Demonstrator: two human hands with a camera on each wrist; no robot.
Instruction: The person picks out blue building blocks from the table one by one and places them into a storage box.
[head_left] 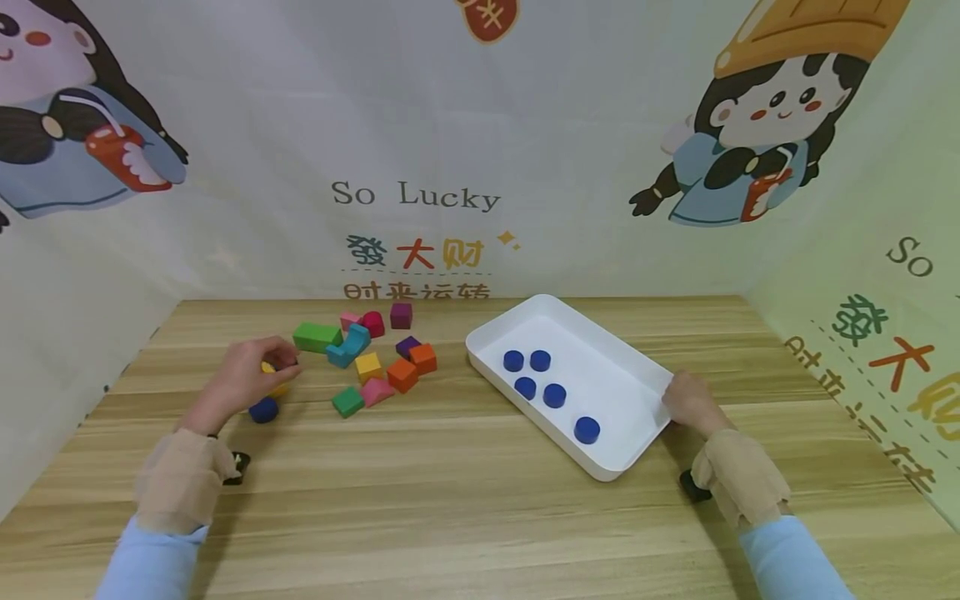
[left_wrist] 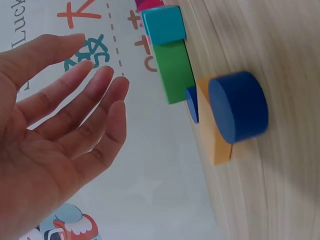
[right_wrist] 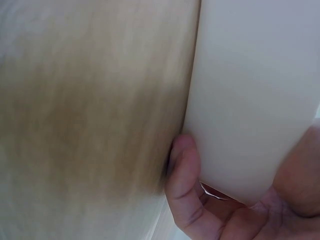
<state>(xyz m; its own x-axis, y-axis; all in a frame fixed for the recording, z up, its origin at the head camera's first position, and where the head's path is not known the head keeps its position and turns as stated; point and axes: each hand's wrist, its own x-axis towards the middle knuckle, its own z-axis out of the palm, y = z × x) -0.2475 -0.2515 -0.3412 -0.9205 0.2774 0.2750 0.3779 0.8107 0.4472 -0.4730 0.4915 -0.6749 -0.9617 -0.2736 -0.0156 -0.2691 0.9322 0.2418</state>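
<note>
My left hand [head_left: 249, 377] hovers over the left end of the table, fingers loosely bent, with nothing in its grasp in the left wrist view. Just below it stand a blue cylinder [head_left: 263, 409] and a yellow block [left_wrist: 210, 125], partly hidden by the hand in the head view. Another blue piece [left_wrist: 192, 104] peeks out behind the yellow block. My right hand [head_left: 696, 404] grips the right end of a white tray [head_left: 630, 446], its fingers curled round the corner near the tabletop. Inside the tray lie several blue cylinders [head_left: 587, 430], one apart from the others.
Between hand and tray, coloured blocks lie scattered: a green block [head_left: 317, 337], a teal curved block [head_left: 349, 346], a yellow cube [head_left: 368, 367], orange cubes [head_left: 402, 375], a pink piece [head_left: 377, 391] and a purple cube [head_left: 401, 316]. A printed cloth [head_left: 555, 183] hangs behind the table.
</note>
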